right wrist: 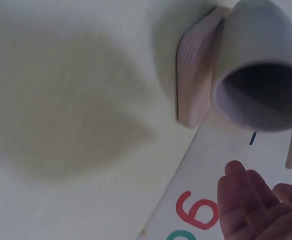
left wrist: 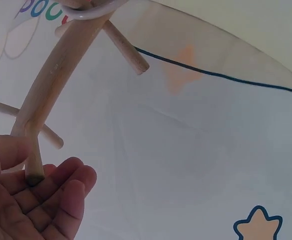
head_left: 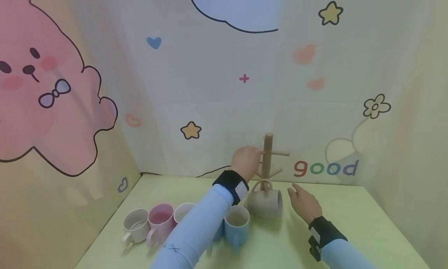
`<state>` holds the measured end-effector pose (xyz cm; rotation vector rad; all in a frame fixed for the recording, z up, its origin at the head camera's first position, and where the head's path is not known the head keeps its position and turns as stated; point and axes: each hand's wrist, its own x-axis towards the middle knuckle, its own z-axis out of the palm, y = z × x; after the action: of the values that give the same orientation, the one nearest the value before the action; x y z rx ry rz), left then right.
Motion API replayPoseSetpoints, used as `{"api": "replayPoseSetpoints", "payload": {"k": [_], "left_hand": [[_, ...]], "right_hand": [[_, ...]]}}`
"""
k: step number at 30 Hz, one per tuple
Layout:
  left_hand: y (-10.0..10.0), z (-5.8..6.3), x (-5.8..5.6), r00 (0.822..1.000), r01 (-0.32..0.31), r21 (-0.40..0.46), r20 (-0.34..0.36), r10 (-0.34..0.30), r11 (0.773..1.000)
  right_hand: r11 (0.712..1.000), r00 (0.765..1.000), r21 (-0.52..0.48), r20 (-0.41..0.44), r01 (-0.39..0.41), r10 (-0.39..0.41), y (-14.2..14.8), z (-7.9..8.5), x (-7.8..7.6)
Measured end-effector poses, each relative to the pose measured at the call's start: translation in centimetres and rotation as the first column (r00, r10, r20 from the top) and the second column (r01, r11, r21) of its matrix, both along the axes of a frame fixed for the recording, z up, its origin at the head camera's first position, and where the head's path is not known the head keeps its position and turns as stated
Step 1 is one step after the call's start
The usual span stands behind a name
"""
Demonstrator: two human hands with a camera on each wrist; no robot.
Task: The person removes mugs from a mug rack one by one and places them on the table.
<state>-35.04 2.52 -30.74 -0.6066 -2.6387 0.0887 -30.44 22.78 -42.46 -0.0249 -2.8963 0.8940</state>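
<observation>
A wooden mug tree [head_left: 267,144] stands at the back of the table, short pegs branching from its post. My left hand [head_left: 245,160] holds one upper peg [left wrist: 34,162] between thumb and curled fingers, its end showing in the left wrist view. From a lower peg a grey-beige mug [head_left: 263,204] hangs by its handle, lying sideways with its mouth to the right. My right hand [head_left: 305,203] is apart from that mug, just to its right, fingers extended and holding nothing. The right wrist view shows the mug's dark opening and the tree's wooden base [right wrist: 198,75].
Along the table's left half stand upright mugs in a row: a white one [head_left: 136,224], a pink one [head_left: 161,222], another white one [head_left: 183,210] and blue ones, the rightmost [head_left: 237,228] nearest the tree. My left sleeve covers part of the row. A printed curtain [head_left: 217,90] closes the back.
</observation>
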Motion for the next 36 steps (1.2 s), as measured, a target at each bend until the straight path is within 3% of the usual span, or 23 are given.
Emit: {"api": "replayPoseSetpoints", "payload": {"k": [4, 9, 15, 19, 23, 29, 36], "left_hand": [[0.0, -0.5, 0.2, 1.000, -0.006, 0.036, 0.022, 0.005, 0.999], [-0.6, -1.5, 0.5, 0.998, -0.029, 0.123, 0.062, 0.021, 0.992], [-1.8, -3.1, 1.5, 0.977, -0.083, 0.295, 0.214, 0.019, 0.952], [-2.8, -4.2, 2.6, 0.969, -0.084, 0.264, 0.246, 0.017, 0.961], [-4.2, -5.2, 3.6, 0.961, -0.074, 0.192, 0.275, 0.019, 0.978], [-6.2, -6.0, 4.7, 0.930, -0.111, 0.131, 0.362, 0.056, 0.985], [-7.6, -6.5, 4.6, 0.895, -0.133, 0.116, 0.441, 0.069, 0.984]], "right_hand": [[0.987, 0.998, -0.154, 0.053, 0.045, -0.038, -0.3, -0.9, 1.5], [0.944, 0.982, -0.304, 0.172, 0.126, -0.076, -1.4, -2.3, 3.0], [0.828, 0.963, -0.528, 0.266, 0.192, -0.053, -3.1, -3.9, 4.6], [0.759, 0.959, -0.621, 0.285, 0.196, -0.015, -4.0, -4.3, 5.1], [0.724, 0.957, -0.661, 0.291, 0.198, 0.003, -4.6, -4.6, 5.1], [0.658, 0.945, -0.718, 0.326, 0.228, 0.029, -5.5, -5.1, 4.3], [0.528, 0.932, -0.797, 0.361, 0.292, 0.029, -6.1, -5.5, 3.5]]}}
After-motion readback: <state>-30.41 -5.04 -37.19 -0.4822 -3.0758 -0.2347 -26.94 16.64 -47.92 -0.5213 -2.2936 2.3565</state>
